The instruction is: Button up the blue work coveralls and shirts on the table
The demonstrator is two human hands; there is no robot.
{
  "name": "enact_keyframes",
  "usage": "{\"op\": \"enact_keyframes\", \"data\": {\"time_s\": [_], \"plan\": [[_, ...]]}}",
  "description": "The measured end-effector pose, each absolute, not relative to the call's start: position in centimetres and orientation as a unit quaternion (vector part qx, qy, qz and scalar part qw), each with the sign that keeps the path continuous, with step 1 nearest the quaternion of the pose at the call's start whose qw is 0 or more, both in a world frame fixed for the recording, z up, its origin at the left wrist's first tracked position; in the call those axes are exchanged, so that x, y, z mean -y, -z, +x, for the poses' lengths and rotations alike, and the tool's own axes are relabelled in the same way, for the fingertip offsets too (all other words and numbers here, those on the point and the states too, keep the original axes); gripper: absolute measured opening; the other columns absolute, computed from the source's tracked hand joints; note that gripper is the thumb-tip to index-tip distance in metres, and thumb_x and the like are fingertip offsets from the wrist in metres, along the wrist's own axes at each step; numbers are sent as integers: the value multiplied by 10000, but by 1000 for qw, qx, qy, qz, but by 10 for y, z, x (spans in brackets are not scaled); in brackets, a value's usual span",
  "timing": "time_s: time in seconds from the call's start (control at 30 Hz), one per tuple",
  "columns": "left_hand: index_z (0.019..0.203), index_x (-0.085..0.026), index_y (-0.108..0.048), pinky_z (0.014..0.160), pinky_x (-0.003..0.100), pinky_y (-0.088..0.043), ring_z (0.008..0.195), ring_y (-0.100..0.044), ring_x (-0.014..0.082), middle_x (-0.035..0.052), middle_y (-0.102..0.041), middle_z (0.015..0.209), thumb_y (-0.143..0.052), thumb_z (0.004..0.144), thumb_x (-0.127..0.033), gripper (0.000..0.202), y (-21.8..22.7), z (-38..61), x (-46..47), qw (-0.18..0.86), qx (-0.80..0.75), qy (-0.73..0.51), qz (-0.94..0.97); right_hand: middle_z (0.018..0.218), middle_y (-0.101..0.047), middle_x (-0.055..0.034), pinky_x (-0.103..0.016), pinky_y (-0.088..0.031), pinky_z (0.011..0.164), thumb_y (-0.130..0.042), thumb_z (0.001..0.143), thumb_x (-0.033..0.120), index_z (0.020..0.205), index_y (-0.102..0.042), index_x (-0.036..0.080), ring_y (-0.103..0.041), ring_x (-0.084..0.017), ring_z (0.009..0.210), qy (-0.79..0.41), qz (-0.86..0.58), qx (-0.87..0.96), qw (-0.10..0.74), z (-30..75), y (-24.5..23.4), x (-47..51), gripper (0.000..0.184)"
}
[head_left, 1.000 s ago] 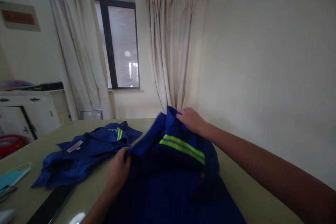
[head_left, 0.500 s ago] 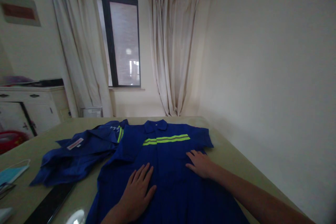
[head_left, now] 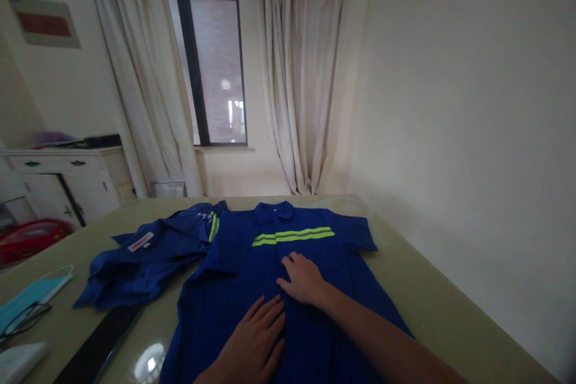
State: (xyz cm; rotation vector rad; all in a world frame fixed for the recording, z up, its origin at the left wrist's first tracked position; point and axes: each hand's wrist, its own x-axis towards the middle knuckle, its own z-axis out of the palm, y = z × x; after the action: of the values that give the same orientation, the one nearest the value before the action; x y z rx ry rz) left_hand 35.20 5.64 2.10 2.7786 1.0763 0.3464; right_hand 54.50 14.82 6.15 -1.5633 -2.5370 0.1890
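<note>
A blue work shirt [head_left: 346, 264] with a yellow-green reflective stripe across the chest lies spread flat, collar away from me, on the table [head_left: 450, 312]. My left hand [head_left: 254, 342] rests palm down on its lower front, fingers stretched out. My right hand [head_left: 302, 279] lies flat on the middle of the shirt just below the stripe, fingers apart. The two hands are close together. A second blue garment [head_left: 144, 258] with a white label lies crumpled to the left, touching the shirt's left sleeve.
A light blue face mask [head_left: 31, 294], glasses and a white object [head_left: 18, 360] lie at the table's left edge. A long dark flat object [head_left: 96, 348] lies beside the shirt. A white cabinet [head_left: 67, 183], red item, curtains and window stand behind; a wall runs along the right.
A second ago both hands gripped the bunched shirt; it then lay spread flat. Since half a second ago my right hand slid left toward the shirt's centre, and the left hand shifted slightly right.
</note>
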Motion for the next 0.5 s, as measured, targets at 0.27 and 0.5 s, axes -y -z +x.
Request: {"op": "enact_keyframes", "data": {"time_s": [0.27, 0.5], "plan": [[1588, -341, -304, 1266, 521, -244, 1529, -295, 263, 22, -364, 1640, -388, 1032, -547, 600, -23, 353, -69, 82, -384, -101, 914, 1314, -610, -112, -375, -436, 1045, -575, 908, 318, 1311, -596, 191, -565, -267, 1219, -178, -492, 827, 206, 552, -74, -104, 423], [1592, -371, -270, 1248, 526, -244, 1536, -274, 283, 15, -294, 1668, -423, 1007, -559, 633, -16, 356, -119, 70, -418, -92, 901, 1069, -700, 7, -203, -483, 745, -587, 972, 398, 1149, -645, 298, -662, -162, 922, -229, -240, 935, 126, 573, 1, -31, 211]]}}
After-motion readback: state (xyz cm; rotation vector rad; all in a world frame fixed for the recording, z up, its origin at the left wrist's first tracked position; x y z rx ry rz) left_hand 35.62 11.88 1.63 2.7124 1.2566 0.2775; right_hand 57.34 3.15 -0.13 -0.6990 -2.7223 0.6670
